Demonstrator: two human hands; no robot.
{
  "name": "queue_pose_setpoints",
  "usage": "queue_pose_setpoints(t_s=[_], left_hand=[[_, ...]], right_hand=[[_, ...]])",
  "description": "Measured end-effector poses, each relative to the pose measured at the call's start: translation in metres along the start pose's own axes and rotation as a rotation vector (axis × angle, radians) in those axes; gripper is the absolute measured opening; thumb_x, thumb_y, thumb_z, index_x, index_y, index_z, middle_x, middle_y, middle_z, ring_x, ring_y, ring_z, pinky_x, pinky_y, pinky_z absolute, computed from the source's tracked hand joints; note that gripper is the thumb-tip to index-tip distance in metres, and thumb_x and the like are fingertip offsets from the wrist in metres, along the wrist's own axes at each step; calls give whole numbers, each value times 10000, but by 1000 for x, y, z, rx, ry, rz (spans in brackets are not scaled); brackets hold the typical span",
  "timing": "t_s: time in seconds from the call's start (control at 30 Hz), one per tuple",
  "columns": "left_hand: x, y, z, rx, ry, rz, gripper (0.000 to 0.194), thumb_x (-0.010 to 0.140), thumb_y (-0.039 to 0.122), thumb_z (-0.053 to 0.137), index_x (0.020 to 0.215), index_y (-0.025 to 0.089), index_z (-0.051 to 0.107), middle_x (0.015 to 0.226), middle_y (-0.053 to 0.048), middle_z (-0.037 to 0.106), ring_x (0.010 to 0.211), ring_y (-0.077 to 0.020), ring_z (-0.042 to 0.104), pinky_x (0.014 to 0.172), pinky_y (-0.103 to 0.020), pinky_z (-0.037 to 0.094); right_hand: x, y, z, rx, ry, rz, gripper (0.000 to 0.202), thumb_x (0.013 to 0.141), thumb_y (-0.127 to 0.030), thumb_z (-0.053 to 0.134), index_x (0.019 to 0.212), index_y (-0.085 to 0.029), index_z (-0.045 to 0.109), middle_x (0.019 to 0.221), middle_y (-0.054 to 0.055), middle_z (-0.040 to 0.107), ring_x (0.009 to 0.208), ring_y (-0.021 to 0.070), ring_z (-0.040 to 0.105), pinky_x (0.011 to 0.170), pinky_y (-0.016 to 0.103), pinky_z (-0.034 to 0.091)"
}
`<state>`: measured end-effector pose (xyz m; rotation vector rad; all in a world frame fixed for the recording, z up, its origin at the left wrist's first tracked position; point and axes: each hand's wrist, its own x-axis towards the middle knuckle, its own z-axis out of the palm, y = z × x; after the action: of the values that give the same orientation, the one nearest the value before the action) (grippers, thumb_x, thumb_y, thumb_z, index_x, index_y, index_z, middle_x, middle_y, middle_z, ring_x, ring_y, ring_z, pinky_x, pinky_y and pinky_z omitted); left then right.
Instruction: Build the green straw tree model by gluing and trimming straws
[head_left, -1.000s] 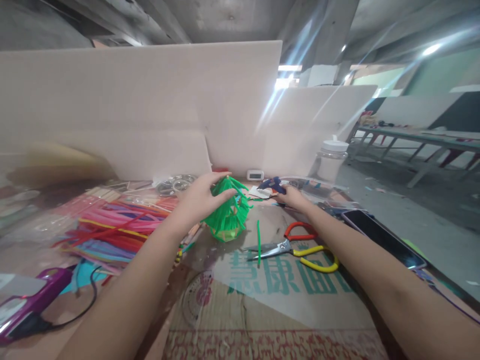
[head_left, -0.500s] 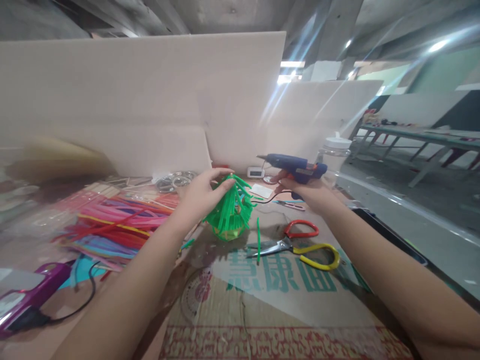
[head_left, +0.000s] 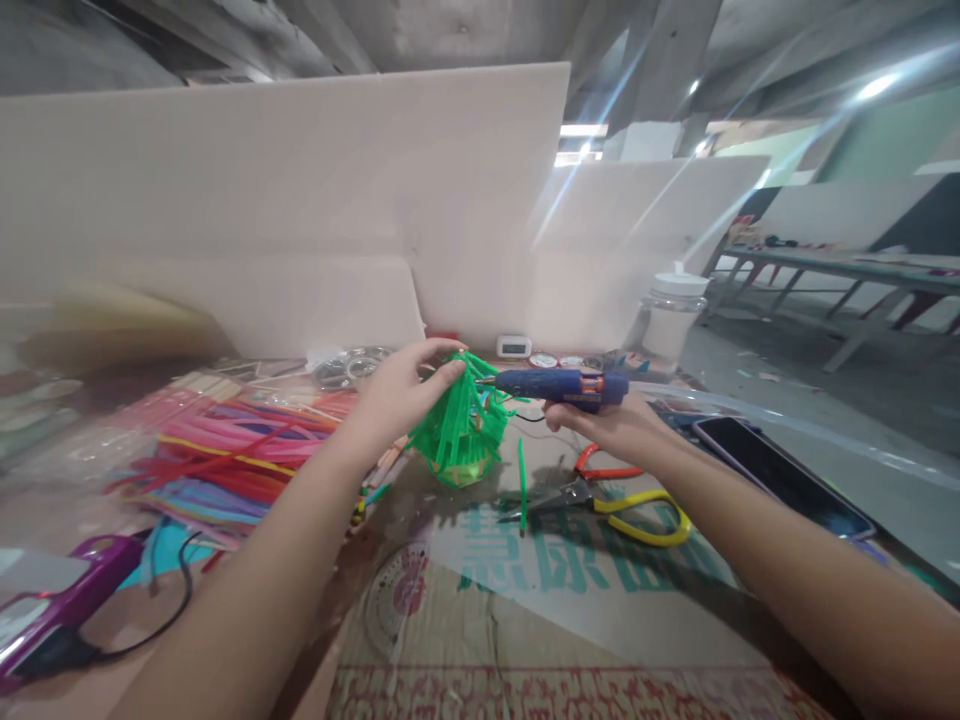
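Back of the bench is screened by a big white board (head_left: 285, 200). Bench top is partly covered by a cardboard sheet (head_left: 600, 640), printed in green and red. Left side is taken up by a bundle of coloured fuzzy stems (head_left: 247, 450), loosely piled.

Green cone-shaped piece (head_left: 457, 440) is stood upright at bench centre, beyond the printed characters. Its peak is pinched between thumb and forefinger of the left hand (head_left: 405, 400); the rest of the piece is hung below and right of those fingertips (remaining left fingers are hidden, can't tell their pose).

Phone (head_left: 784, 472) is laid face up past the right forearm. Scissors (head_left: 581, 493), red and yellow handles, are laid right of the piece. Lidded clear bottle (head_left: 667, 325) is stood at the back right.

Blue glue gun (head_left: 555, 388) is gripped in the right hand (head_left: 604, 425), fingers wrapped under it. Nozzle is pointed left at the piece's upper right side; contact can't be confirmed.

White timer (head_left: 514, 347) is set against the board. Short green strip (head_left: 523, 485) is laid across the scissor blades.
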<state>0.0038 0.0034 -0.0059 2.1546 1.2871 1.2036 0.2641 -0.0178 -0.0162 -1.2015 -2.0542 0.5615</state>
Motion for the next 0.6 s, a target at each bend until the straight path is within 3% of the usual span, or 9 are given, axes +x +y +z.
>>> queue_pose_setpoints(t_s=[0.13,0.33,0.47,0.6], left_hand=[[0,0,-1,19,2,9,407,886,462,563,1163,186,675,1050,-82,722,977,-242,665,899,-378,509],[-2,2,1,39,5,14,386,890,456,554,1154,197,665,1038,-80,722,989,-250,667,880,-388,522],[-3,4,1,42,0,26,382,894,452,554,1151,193,665,1049,-81,720,988,-248,667,892,-389,516],[-3,3,-1,48,-4,27,379,899,451,550,1155,196,663,1056,-78,718,981,-245,666,900,-395,511]], right_hand=[[1,-2,4,27,37,-23,353,739,-570,674,831,-233,724,667,18,689,617,209,616,556,308,479],[4,-1,8,48,78,-150,358,753,-479,724,1063,-299,740,952,11,762,854,260,707,738,357,561],[6,2,9,2,98,-178,378,727,-477,760,1071,-321,741,1020,3,764,936,278,706,839,393,560],[5,0,9,-8,104,-90,346,724,-454,752,1032,-298,745,935,5,767,849,267,702,781,380,554]])
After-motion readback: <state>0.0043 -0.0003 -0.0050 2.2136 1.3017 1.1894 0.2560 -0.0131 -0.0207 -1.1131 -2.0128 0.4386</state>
